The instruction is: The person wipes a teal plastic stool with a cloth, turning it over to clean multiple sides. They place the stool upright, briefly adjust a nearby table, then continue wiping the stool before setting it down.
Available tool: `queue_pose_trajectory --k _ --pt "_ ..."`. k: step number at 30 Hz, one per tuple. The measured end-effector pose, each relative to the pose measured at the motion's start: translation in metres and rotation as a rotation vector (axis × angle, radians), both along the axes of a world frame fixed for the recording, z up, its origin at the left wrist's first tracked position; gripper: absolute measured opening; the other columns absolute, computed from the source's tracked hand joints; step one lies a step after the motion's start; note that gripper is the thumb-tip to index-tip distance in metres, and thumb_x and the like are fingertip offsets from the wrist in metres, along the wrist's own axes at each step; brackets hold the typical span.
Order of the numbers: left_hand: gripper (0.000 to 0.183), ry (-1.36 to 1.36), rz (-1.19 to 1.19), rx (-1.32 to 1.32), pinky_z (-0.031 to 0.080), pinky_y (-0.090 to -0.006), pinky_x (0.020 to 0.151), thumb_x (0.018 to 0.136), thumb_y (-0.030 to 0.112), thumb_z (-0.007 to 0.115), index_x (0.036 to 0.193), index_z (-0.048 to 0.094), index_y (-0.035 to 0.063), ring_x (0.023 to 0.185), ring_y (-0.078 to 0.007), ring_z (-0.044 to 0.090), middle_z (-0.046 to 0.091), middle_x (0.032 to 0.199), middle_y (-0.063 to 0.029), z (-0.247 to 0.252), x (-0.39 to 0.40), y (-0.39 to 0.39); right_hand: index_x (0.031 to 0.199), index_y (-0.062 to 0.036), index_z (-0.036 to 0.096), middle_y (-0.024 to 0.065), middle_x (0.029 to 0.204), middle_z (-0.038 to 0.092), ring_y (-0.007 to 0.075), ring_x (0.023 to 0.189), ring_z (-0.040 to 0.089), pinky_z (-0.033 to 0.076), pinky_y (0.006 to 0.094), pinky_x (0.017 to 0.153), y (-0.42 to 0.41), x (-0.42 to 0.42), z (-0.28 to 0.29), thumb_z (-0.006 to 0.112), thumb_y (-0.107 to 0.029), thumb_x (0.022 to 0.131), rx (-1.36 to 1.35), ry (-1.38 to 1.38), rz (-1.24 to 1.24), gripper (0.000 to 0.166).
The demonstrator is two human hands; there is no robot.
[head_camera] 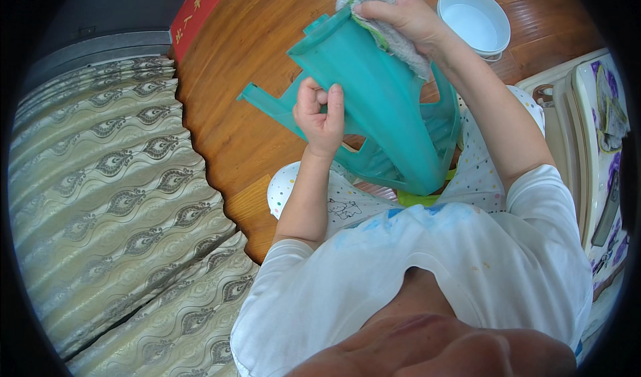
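Note:
A teal plastic stool rests tilted on my lap, its legs pointing up and away from me. My left hand grips the edge of one leg, thumb up and fingers curled over the rim. In my right hand is a grey cleaning cloth with green edging. The cloth is pressed to the upper side of the same leg, near its foot end, and part of it hangs along the leg. My palm hides some of the cloth.
Beyond my right arm a white plastic bucket stands on the wooden floor. Patterned curtains hang at the left, near a red mat bearing writing. To my right is a cream piece of furniture with another cloth on top.

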State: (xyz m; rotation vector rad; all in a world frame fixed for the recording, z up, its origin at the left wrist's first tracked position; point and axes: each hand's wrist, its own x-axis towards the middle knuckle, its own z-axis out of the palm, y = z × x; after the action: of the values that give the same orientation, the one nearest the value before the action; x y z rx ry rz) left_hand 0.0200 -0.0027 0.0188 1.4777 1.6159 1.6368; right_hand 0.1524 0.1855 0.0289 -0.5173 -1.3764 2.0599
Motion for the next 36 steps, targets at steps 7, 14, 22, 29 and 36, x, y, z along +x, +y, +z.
queue_pose_trajectory --k 7,14,22,29,36 --pt "0.011 0.041 0.019 0.003 0.03 -0.0165 0.054 0.091 0.003 0.056 0.102 0.054 -0.0006 0.056 0.0001 0.039 0.053 0.065 0.0058 0.0 -0.001 0.0 0.108 -0.0005 0.063 0.0033 0.092 0.064 0.0089 0.08 0.06 0.05 0.0238 0.071 0.002 0.007 0.0 0.064 -0.022 0.084 -0.018 0.055 0.032 0.032" --pt "0.006 0.04 0.061 0.004 0.035 -0.0206 0.052 0.088 0.004 0.06 0.093 0.056 0.003 0.053 -0.0039 0.042 0.052 0.056 0.004 0.0 0.0 0.002 0.106 -0.0029 0.064 0.0013 0.09 0.064 0.0074 0.078 0.059 0.05 0.0224 0.07 0.002 0.005 -0.003 0.072 -0.025 0.083 -0.017 0.073 0.081 0.033" --pt "0.01 0.006 0.011 0.012 0.031 -0.0164 0.055 0.092 0.003 0.056 0.101 0.053 0.0001 0.058 0.0005 0.039 0.053 0.066 0.0058 -0.002 -0.002 0.001 0.109 -0.0021 0.064 0.0028 0.093 0.065 0.0093 0.083 0.06 0.05 0.024 0.074 0.0 0.001 0.001 0.07 -0.024 0.083 0.045 -0.007 0.012 0.034" --pt "0.011 0.01 0.002 0.021 0.031 -0.0162 0.056 0.092 0.004 0.056 0.102 0.054 -0.0001 0.059 0.0003 0.04 0.054 0.068 0.0053 -0.001 -0.003 0.003 0.113 -0.0004 0.062 0.0061 0.099 0.066 0.011 0.087 0.061 0.05 0.0249 0.077 -0.001 0.003 0.0 0.066 -0.019 0.082 -0.013 -0.015 -0.05 0.036" --pt "0.013 -0.033 -0.008 0.012 0.03 -0.0149 0.058 0.093 0.004 0.054 0.105 0.053 -0.0012 0.061 0.0013 0.04 0.056 0.074 0.0048 -0.001 -0.007 0.002 0.109 0.0021 0.063 0.0047 0.093 0.067 0.0095 0.08 0.062 0.049 0.0227 0.071 0.01 0.007 -0.003 0.061 -0.014 0.086 -0.098 0.231 0.09 0.028"
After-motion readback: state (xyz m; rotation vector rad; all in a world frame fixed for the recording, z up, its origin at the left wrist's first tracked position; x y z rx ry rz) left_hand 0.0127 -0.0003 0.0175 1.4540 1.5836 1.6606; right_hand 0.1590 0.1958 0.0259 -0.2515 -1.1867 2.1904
